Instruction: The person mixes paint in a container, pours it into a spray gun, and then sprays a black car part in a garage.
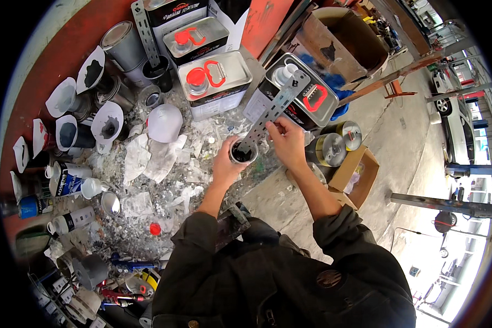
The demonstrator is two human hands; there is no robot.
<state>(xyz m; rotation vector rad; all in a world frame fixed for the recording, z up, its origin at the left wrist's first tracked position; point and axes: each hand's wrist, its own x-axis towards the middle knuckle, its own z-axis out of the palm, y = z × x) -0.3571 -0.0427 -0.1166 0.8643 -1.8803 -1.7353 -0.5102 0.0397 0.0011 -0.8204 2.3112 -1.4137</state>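
Observation:
My left hand (226, 165) is wrapped round a small cup (242, 159) with dark paint inside. In my right hand (286, 143) is a long perforated metal mixing ruler (269, 116), pinched near its middle. Its lower end stands in the cup's dark paint, and its upper end slants up to the right over a rectangular metal can (321, 113). Left of that can stands another rectangular can (232, 82) with a red cap and red handle.
Paint-stained paper and scraps cover the bench (169, 218). Paper-topped cups (107, 124) and tins line the left side. Spray guns (131, 265) lie at lower left. Round tins (329, 150) and a cardboard box (355, 177) stand at right. A car (454, 120) is parked beyond.

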